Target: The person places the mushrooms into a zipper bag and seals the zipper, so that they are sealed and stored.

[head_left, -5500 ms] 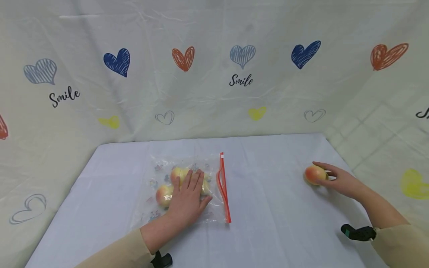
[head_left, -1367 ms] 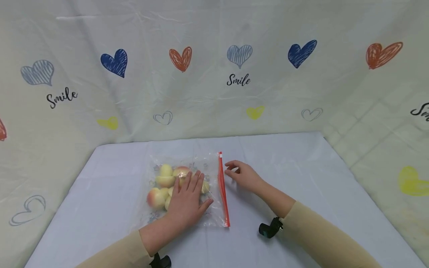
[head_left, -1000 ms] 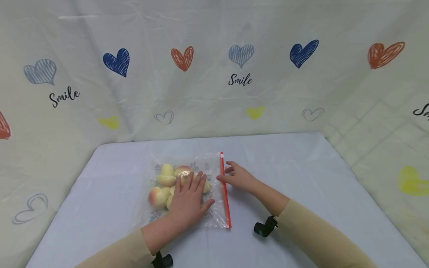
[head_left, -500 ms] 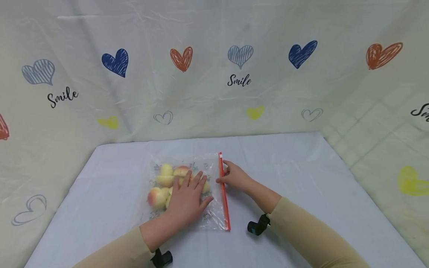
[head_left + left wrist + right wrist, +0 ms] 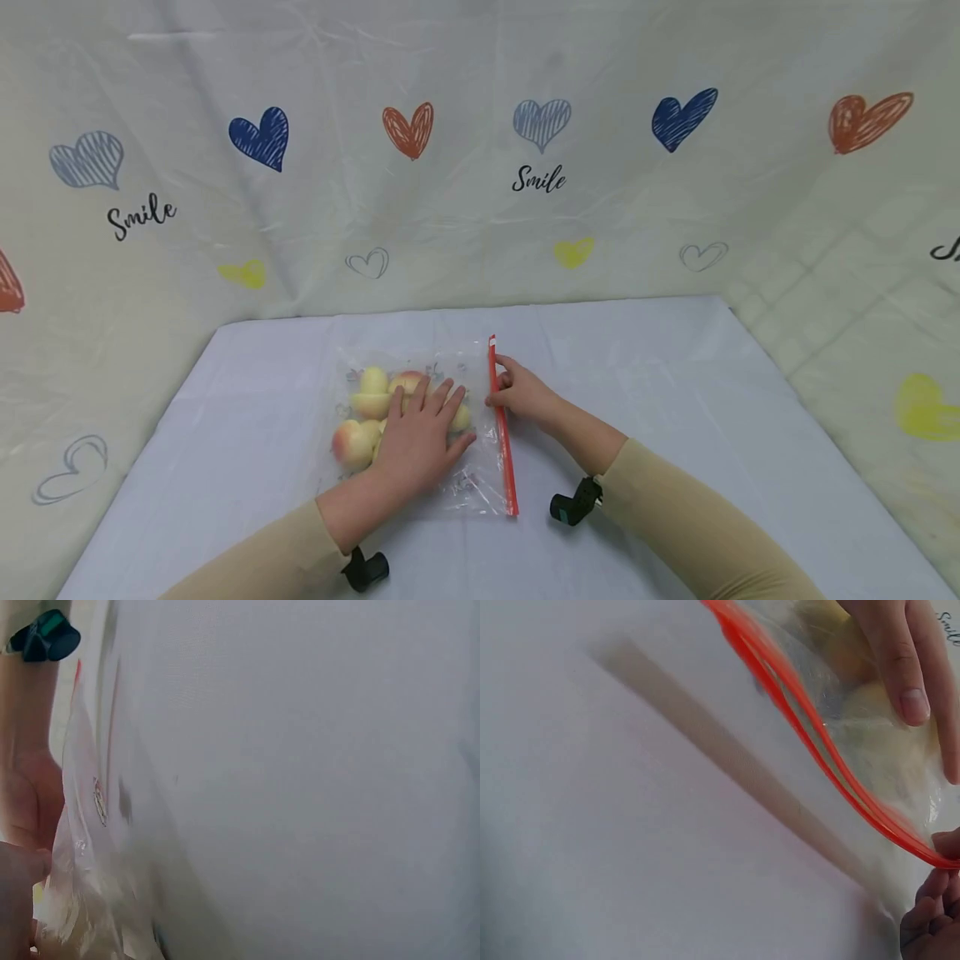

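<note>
A clear zip bag (image 5: 480,479) with printed patterns lies on the table, several yellow-and-red peach-like fruits (image 5: 352,444) inside. My left hand (image 5: 414,442) rests on it with fingers spread, covering part of the fruit. Along the bag's right side runs a red zip strip (image 5: 511,483). My right hand (image 5: 527,396) pinches that strip above its middle, thumb on one side and curled fingers on the other. In the right wrist view the strip's two red lines (image 5: 810,742) stand slightly apart and cast a shadow on the cloth. The left wrist view catches the bag's edge (image 5: 86,847).
White cloth (image 5: 660,392) covers the table. Behind it hangs a pale backdrop (image 5: 465,275) printed with hearts and "Smile". Small dark cameras (image 5: 576,502) sit at both wrists, close over the cloth.
My right hand held a fruit at the table's right earlier; it came left without one and now pinches the red strip. More fruits show in the bag. My left hand has stayed on it.
</note>
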A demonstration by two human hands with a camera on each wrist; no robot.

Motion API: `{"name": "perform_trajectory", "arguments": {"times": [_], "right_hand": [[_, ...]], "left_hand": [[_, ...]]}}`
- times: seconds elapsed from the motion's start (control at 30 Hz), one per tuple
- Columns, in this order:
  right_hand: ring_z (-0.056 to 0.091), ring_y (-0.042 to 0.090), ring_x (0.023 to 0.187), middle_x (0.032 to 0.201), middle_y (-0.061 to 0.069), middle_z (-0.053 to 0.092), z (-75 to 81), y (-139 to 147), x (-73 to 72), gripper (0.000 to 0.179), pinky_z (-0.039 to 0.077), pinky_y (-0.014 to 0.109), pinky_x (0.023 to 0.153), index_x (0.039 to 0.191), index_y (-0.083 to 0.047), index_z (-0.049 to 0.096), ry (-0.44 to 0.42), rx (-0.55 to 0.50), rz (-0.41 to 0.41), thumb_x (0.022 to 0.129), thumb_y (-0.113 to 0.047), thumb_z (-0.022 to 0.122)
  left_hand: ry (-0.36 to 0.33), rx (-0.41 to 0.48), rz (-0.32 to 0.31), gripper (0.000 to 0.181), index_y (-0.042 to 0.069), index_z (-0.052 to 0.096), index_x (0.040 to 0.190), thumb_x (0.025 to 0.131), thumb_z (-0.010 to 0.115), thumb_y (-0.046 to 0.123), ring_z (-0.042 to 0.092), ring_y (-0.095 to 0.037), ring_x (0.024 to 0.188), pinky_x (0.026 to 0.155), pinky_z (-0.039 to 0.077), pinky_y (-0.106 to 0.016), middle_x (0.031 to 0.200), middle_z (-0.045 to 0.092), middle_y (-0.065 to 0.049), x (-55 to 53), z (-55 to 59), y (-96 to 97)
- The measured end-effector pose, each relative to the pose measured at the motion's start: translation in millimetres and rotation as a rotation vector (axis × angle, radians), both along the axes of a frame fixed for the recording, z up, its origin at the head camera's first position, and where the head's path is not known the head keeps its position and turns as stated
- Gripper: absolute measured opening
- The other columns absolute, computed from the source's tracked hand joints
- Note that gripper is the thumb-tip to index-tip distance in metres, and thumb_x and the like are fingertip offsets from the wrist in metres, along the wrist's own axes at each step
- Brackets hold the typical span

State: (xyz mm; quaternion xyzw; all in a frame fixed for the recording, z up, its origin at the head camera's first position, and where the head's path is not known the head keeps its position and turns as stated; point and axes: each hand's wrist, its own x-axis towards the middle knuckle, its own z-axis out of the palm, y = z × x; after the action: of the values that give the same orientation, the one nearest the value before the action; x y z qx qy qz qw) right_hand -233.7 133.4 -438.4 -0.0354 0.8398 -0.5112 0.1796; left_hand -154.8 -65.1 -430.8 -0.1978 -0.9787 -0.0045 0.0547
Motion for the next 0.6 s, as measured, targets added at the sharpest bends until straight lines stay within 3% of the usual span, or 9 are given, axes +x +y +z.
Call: {"name": "perform_trajectory", "arguments": {"times": [0.2,0.37,0.6], "right_hand": [[0.054,0.019,0.077,0.09,0.008,0.059,-2.5,0.2,0.9,0.079,0.053,0.026,0.07,0.155,-0.018,0.032,0.062,-0.011,0.062,0.087,-0.001,0.069],[0.058,0.02,0.082,0.092,0.007,0.06,-3.3,-1.0,1.4,0.077,0.056,0.029,0.074,0.154,-0.018,0.033,0.117,0.021,0.099,0.088,-0.003,0.069],[0.062,0.027,0.111,0.125,0.01,0.058,-1.0,-4.5,-0.3,0.069,0.057,0.039,0.085,0.151,-0.02,0.039,0.162,0.04,0.082,0.09,-0.012,0.071]], "left_hand": [[-0.009,-0.019,0.004,0.072,0.023,0.042,0.152,0.094,0.05,0.063,0.026,-0.036,0.146,0.115,0.017,-0.063,0.157,0.039,-0.003,-0.6,1.4,0.9],[-0.013,-0.005,0.013,0.072,0.023,0.042,0.152,0.093,0.052,0.063,0.025,-0.036,0.146,0.114,0.017,-0.063,0.157,0.038,-0.003,-0.7,1.4,0.1],[-0.003,0.027,0.005,0.073,0.022,0.039,0.154,0.094,0.051,0.062,0.026,-0.035,0.146,0.114,0.018,-0.063,0.157,0.037,-0.003,-2.8,-1.4,-0.9]]}}
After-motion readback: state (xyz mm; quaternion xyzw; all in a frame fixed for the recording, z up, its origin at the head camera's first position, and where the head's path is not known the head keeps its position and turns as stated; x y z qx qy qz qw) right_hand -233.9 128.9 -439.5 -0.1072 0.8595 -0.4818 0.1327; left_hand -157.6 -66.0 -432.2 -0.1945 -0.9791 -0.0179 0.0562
